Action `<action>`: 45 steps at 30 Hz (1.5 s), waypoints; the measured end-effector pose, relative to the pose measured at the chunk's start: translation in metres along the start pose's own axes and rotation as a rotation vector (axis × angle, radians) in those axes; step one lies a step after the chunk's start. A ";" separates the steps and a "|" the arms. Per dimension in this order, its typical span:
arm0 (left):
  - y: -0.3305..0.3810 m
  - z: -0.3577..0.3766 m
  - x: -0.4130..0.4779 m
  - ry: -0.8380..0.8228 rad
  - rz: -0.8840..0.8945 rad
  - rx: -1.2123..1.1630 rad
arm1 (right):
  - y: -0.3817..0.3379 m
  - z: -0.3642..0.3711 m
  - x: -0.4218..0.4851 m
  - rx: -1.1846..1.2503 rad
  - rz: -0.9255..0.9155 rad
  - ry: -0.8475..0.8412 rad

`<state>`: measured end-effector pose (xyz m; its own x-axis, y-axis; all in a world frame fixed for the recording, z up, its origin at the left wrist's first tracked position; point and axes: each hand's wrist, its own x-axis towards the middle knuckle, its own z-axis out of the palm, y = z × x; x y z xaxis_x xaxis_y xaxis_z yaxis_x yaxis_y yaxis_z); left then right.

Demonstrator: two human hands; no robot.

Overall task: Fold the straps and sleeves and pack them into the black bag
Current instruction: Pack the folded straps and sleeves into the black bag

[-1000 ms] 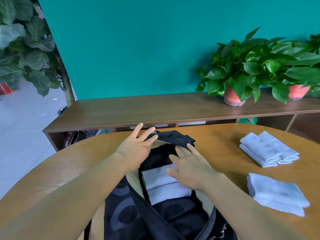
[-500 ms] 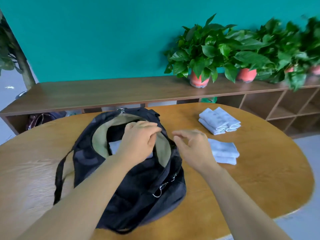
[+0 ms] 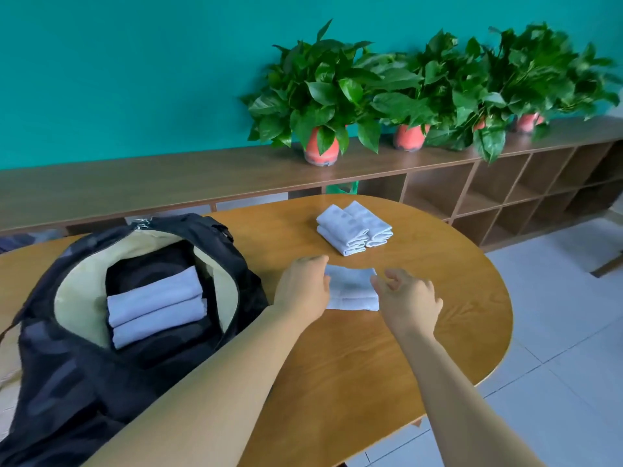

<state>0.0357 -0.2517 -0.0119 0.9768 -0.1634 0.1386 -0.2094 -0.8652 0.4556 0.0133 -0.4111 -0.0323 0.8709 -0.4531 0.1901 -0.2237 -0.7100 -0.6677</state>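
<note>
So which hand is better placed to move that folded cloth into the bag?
Left, probably. The left hand covers the edge of the cloth nearest the bag; the right hand hovers at the far edge and would have to cross over.

My left hand (image 3: 301, 288) covers the left edge of the folded cloth (image 3: 352, 288) and my right hand (image 3: 409, 299) covers its right corner, so I cannot tell if either hand grips it. The black bag (image 3: 84, 382) is cut off at the left and bottom edges. The far right plants (image 3: 539, 72) are blurred.
</note>
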 end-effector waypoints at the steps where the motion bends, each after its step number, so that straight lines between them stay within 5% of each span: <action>1: 0.000 0.004 0.005 -0.012 -0.022 0.014 | 0.002 0.002 0.004 -0.016 0.026 -0.014; 18: -0.010 0.034 0.064 -0.311 -0.291 0.134 | 0.008 0.027 0.052 -0.334 0.050 -0.473; 26: -0.008 0.031 0.061 -0.267 -0.238 0.205 | 0.005 0.029 0.046 -0.394 -0.210 -0.270; 30: -0.008 0.030 0.059 -0.257 -0.224 0.181 | 0.008 0.032 0.039 -0.310 -0.232 -0.251; 40: 0.007 0.010 0.043 -0.221 -0.231 0.033 | 0.010 0.006 0.048 0.190 0.125 -0.518; 45: 0.023 -0.023 0.021 -0.105 -0.121 -0.023 | -0.002 -0.024 0.034 0.286 0.038 -0.425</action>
<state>0.0504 -0.2644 0.0215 0.9941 -0.1077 -0.0105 -0.0893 -0.8706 0.4838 0.0323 -0.4382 -0.0072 0.9787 -0.1746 -0.1079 -0.1818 -0.4940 -0.8502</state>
